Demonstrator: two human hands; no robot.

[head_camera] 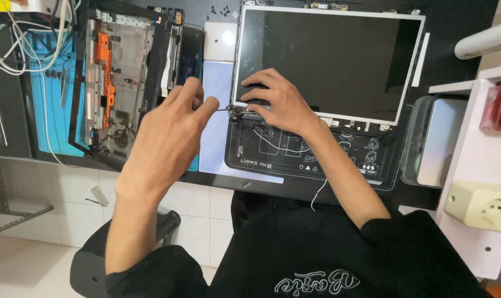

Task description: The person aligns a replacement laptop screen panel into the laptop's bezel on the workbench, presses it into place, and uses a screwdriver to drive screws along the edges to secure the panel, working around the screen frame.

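A bare laptop screen panel [338, 60] with a white frame lies on a black lid shell [294, 160] on the dark table. My right hand [275, 102] rests on the panel's lower left corner, fingers spread and pressing near the hinge [237, 114]. My left hand [167, 132] hovers just left of that corner, thumb and forefinger pinched on a thin dark tool, likely a screwdriver [221, 108], whose tip points at the hinge. A white cable [272, 144] runs across the lid shell.
An opened laptop base [126, 72] with an orange part lies at the left on a blue mat [51, 99]. White cables [24, 38] trail at the far left. A clear plastic box [435, 140] and a white shelf with a socket [485, 207] stand at the right.
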